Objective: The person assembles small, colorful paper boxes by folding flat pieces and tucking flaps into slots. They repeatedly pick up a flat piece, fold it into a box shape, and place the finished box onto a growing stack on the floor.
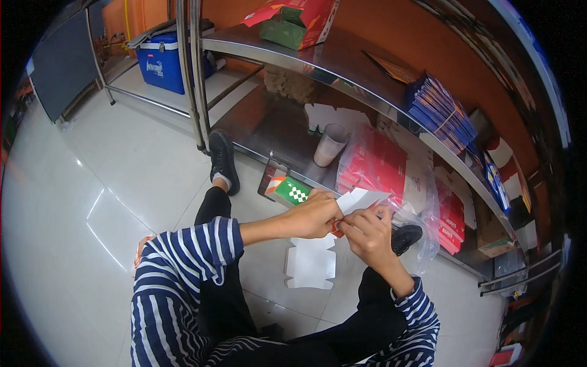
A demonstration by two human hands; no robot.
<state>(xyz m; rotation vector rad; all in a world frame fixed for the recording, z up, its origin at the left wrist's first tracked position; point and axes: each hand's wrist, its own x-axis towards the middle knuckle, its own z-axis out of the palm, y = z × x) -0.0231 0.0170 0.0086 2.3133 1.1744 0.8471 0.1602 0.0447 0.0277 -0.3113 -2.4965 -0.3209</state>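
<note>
Out in front of me I hold a small folding carton, green and orange outside with a white diamond pattern. White inner flaps stand up at its right end. My left hand is closed around the carton's middle, which it partly hides. At the flap end my right hand has its fingers bent and pinching the card edge, where a bit of orange-red shows. On the floor below lies a flat, unfolded white carton blank.
A steel shelf spans the front, holding banded blue packets, red printed cartons in plastic, a clear cup and an open red-green box. Left stands a blue cooler. My shoe rests near a shelf leg.
</note>
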